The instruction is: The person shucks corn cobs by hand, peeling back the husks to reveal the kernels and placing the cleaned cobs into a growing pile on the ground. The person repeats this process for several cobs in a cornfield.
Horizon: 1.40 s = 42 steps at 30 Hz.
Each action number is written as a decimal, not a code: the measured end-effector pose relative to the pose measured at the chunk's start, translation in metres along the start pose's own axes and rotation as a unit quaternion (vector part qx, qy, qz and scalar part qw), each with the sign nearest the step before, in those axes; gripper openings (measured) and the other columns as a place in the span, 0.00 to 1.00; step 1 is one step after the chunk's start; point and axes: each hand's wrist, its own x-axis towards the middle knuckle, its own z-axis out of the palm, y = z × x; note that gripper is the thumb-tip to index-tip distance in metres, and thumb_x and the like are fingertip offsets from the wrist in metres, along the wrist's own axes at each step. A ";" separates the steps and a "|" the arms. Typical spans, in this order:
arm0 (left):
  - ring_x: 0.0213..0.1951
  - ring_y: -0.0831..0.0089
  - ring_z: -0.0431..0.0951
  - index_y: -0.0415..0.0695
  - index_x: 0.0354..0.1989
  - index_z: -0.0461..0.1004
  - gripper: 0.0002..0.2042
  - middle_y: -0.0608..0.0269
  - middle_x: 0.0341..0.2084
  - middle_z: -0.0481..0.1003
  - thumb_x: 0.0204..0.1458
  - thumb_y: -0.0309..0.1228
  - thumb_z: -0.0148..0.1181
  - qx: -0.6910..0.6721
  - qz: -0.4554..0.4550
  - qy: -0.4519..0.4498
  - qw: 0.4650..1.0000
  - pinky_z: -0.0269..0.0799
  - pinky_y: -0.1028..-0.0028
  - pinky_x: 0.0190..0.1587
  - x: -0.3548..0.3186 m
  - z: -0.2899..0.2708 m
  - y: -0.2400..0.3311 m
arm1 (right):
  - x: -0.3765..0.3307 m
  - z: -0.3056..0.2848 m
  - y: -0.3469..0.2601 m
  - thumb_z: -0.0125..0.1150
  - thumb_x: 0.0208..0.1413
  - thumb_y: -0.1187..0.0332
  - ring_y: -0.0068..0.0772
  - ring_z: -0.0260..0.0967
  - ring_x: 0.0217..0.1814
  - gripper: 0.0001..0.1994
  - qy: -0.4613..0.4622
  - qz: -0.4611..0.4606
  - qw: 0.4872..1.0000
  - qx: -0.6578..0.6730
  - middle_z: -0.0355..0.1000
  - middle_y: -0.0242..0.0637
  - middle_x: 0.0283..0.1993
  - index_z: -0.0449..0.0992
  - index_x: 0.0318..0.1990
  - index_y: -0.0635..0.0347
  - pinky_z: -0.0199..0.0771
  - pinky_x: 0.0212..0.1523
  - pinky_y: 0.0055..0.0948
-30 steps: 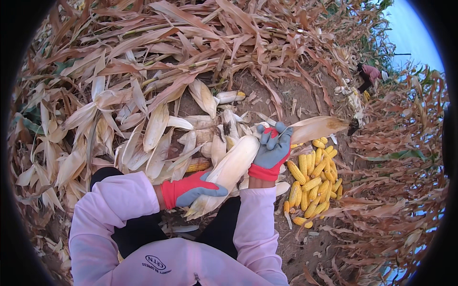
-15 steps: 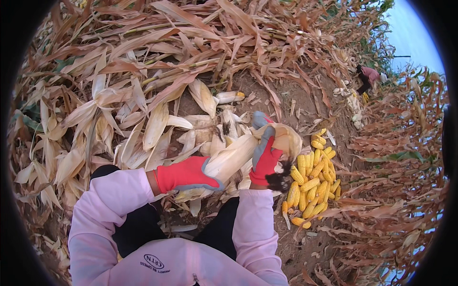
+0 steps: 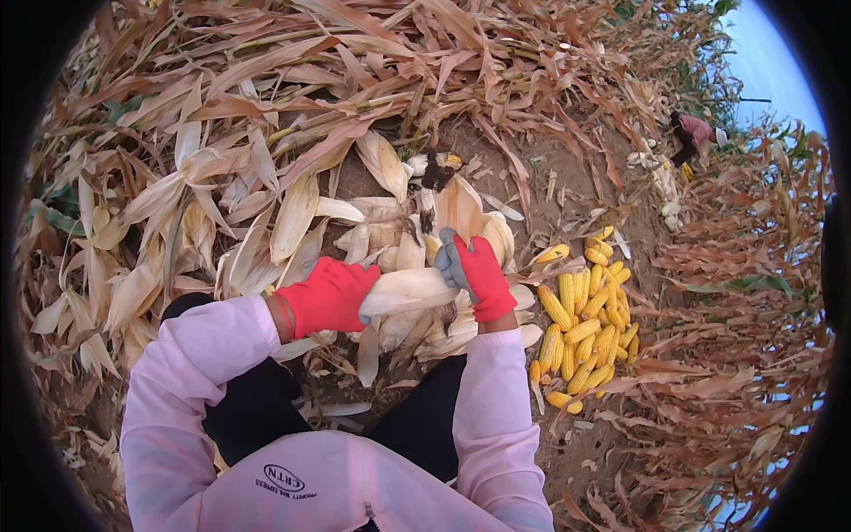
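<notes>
A corn ear [image 3: 409, 291] in pale dry husk lies across between my hands, level with my knees. My left hand [image 3: 326, 298], in a red glove with grey palm, is closed round its left end. At its right end my right hand [image 3: 474, 273], gloved alike, has its fingers bent in a grip on the husk. Loose husk leaves [image 3: 457, 211] stick up just beyond the right hand, with dark silk at their tip. How much of the kernels is bared, I cannot tell; the fingers and husk hide it.
Husked yellow corn ears [image 3: 581, 332] lie piled on the soil to my right. Unhusked ears and torn husks [image 3: 297, 213] cover the ground ahead and left. Dry stalks [image 3: 355, 71] lie beyond. Far right, a person [image 3: 693, 135] crouches beside more ears.
My left hand has turned knuckles up over the ear's left end. The right hand has come nearer and lower, and the husk now stands peeled up beyond it; a dark silk tuft has moved away.
</notes>
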 end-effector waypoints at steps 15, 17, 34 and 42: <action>0.41 0.55 0.76 0.41 0.60 0.61 0.44 0.50 0.42 0.73 0.34 0.49 0.70 -0.090 0.026 0.135 0.986 0.71 0.62 0.44 0.021 -0.011 0.014 | -0.022 -0.019 -0.022 0.43 0.64 0.46 0.27 0.55 0.27 0.23 0.222 -0.286 0.864 0.351 0.59 0.31 0.28 0.65 0.29 0.57 0.61 0.31 0.27; 0.44 0.54 0.76 0.39 0.61 0.60 0.45 0.48 0.46 0.73 0.35 0.51 0.70 -0.182 0.037 0.136 0.973 0.71 0.63 0.47 0.025 -0.008 0.024 | -0.014 -0.039 -0.012 0.43 0.64 0.45 0.28 0.62 0.29 0.25 0.230 -0.327 0.829 0.390 0.66 0.35 0.29 0.71 0.33 0.59 0.69 0.34 0.29; 0.49 0.68 0.72 0.39 0.62 0.58 0.41 0.54 0.49 0.72 0.42 0.48 0.67 -0.617 -0.019 -0.025 0.786 0.67 0.71 0.52 0.061 -0.016 0.049 | 0.004 -0.019 -0.026 0.35 0.63 0.40 0.43 0.73 0.43 0.34 0.298 -0.358 0.811 0.353 0.72 0.48 0.45 0.70 0.49 0.68 0.74 0.48 0.37; 0.50 0.64 0.73 0.37 0.60 0.59 0.36 0.48 0.50 0.71 0.49 0.50 0.59 -0.541 -0.013 0.053 0.839 0.67 0.68 0.51 0.077 0.017 0.031 | 0.009 0.006 -0.033 0.28 0.63 0.37 0.36 0.72 0.40 0.38 0.376 -0.301 0.854 0.196 0.72 0.47 0.41 0.69 0.45 0.70 0.74 0.45 0.31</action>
